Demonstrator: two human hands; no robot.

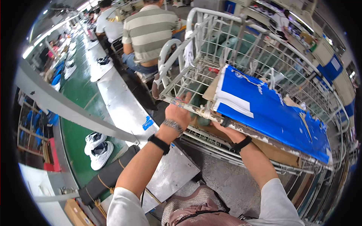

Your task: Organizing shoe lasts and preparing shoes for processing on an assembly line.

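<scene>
White shoes [101, 160] on green conveyor belt [77, 132], seated person [151, 35] in striped shirt [154, 26]

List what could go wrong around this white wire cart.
The left hand and right hand are at the near rail of the white wire cart, so either might get pinched or scraped. The blue panel has ragged edges that could snag or tear further. The seated person in the striped shirt seems close to the cart and might be bumped.
</scene>
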